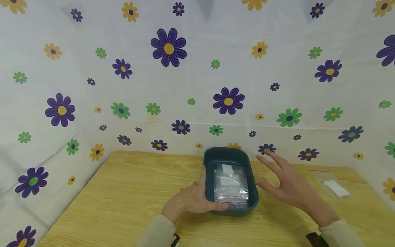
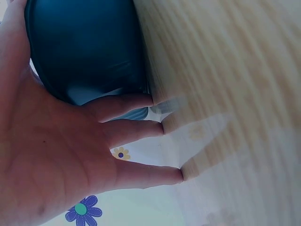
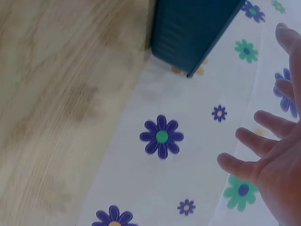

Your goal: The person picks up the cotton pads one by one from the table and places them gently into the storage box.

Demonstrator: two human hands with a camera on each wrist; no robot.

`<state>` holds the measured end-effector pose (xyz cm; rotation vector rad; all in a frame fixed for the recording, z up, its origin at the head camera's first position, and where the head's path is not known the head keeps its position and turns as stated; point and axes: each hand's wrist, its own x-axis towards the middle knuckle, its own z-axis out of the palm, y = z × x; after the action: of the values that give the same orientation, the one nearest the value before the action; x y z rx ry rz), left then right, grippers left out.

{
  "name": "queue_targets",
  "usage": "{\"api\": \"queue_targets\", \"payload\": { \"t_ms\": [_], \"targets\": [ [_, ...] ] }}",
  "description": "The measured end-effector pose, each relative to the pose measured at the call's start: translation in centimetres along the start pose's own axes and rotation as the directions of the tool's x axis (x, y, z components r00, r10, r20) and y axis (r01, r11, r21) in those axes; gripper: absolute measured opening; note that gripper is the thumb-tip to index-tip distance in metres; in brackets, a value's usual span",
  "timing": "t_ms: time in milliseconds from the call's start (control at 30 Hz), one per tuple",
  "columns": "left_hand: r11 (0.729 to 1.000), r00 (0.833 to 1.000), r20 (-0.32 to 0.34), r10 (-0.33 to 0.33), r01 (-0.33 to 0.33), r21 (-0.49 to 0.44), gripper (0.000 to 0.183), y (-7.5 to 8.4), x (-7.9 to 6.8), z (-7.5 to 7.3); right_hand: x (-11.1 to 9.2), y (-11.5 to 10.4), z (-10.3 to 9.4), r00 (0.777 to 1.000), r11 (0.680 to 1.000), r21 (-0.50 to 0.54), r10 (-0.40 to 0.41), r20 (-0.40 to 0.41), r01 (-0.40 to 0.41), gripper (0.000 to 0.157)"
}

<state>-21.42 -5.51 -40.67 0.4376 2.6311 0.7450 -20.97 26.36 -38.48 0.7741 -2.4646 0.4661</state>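
Note:
A dark teal plastic bin (image 1: 230, 212) stands on the table near its back edge. Inside it lie several clear zip bags (image 1: 229, 185) with white contents. My left hand (image 1: 192, 199) is against the bin's left side, its thumb over the front rim. In the left wrist view the straight, spread fingers (image 2: 136, 176) of that hand reach down to the tabletop. To the right of the bin my right hand (image 1: 287, 185) hovers with fingers spread and holds nothing. The right wrist view shows a gap between its fingers (image 3: 240, 165) and the bin.
Another clear zip bag (image 1: 334, 187) with a white block in it lies on the table, right of my right hand. The wooden table (image 1: 123, 192) meets a white cloth (image 1: 197, 79) printed with flowers at the back and sides.

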Motion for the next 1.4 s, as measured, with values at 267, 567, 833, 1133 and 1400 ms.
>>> {"api": "queue_targets", "payload": {
  "t_ms": [267,567,833,1133,1400],
  "targets": [
    [1.000,1.000,0.000,0.021,-0.021,0.006,0.141,0.1,0.0,0.1,-1.1,1.8,-2.3,0.998,0.999,-0.034,0.036,-0.052,-0.038,0.092],
    [1.000,1.000,-0.002,0.016,-0.016,0.008,0.141,-0.2,0.1,0.0,-3.0,4.8,-3.3,0.992,0.996,-0.045,0.068,-0.105,-0.073,0.092],
    [1.000,1.000,-0.001,0.027,-0.027,0.010,0.141,-0.3,-0.2,-0.1,-5.6,7.9,-4.1,0.987,0.989,-0.030,0.144,-0.067,-0.146,0.086],
    [0.999,0.999,-0.001,0.034,-0.034,0.001,0.141,-0.1,-0.3,-0.1,-7.9,11.0,-4.9,0.971,0.971,-0.033,0.234,-0.049,-0.236,0.075],
    [0.999,0.999,0.001,0.039,-0.039,-0.004,0.140,-0.1,-0.2,0.0,-9.5,13.7,-4.7,0.963,0.965,-0.001,0.260,-0.072,-0.261,0.067]
  ]
}}
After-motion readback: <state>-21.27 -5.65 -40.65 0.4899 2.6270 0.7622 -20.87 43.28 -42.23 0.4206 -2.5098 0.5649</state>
